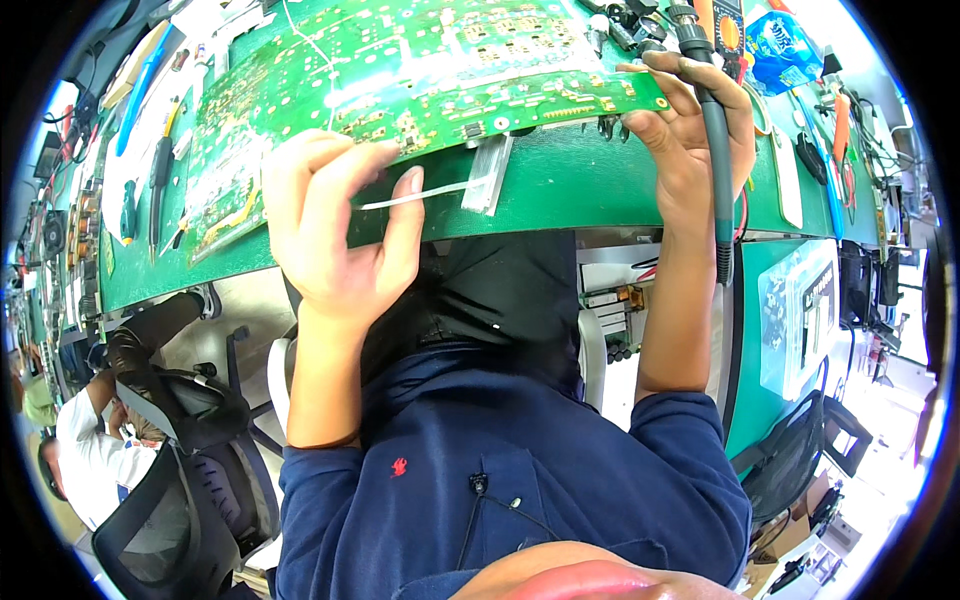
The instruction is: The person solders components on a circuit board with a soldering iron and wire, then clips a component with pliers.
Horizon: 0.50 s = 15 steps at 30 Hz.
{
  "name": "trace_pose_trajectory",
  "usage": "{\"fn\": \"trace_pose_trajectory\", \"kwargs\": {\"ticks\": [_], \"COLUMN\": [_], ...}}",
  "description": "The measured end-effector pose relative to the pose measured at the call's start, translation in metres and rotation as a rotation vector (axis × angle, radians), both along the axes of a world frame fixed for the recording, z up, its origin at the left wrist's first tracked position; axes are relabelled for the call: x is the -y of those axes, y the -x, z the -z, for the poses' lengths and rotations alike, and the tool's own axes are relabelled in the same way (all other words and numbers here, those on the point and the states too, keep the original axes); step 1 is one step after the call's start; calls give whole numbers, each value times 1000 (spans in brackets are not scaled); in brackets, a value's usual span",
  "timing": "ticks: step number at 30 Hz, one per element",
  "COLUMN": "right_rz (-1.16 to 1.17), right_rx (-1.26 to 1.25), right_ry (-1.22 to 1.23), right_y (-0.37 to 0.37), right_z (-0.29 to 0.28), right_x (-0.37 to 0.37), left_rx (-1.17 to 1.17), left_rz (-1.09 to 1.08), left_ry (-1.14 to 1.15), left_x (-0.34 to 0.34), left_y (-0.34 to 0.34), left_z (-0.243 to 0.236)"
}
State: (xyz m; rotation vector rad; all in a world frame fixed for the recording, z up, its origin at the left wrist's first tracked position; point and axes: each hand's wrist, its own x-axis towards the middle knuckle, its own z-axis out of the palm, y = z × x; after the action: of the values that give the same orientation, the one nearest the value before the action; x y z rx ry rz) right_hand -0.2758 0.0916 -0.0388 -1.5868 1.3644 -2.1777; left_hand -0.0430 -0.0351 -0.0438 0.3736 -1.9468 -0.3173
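Note:
A large green circuit board (440,75) lies across the bench, its near right edge raised off the surface. At its right corner my right hand (690,140) pinches the board, fingers above and thumb at the edge. A dark grey tube-shaped tool (712,130) with a ribbed cable end crosses that hand; whether it is gripped too is unclear. My left hand (345,220) is at the near edge, fingers bent and touching or very close to it, thumb apart. A thin white strip (440,190) passes by the thumb towards a clear plastic piece (489,175) under the board.
Left of the board lie a dark pen-like tool (160,170), a green-handled screwdriver (128,212) and a blue tool (143,90). An orange multimeter (729,35) and a blue packet (783,50) stand at the back right. Another person (95,450) sits behind at the left, beside a black chair (200,480).

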Motion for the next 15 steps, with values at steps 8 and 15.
{"fn": "trace_pose_trajectory", "kwargs": {"ticks": [8,15], "right_rz": [37,255], "right_rx": [-42,-89], "right_ry": [-72,-181], "right_y": [-2,-14], "right_z": [1,-16], "right_x": [7,23], "left_rx": [336,227], "left_rz": [-81,-132], "left_ry": [-40,23], "left_x": [5,-19], "left_y": [-26,-41], "left_z": [-16,-9]}}
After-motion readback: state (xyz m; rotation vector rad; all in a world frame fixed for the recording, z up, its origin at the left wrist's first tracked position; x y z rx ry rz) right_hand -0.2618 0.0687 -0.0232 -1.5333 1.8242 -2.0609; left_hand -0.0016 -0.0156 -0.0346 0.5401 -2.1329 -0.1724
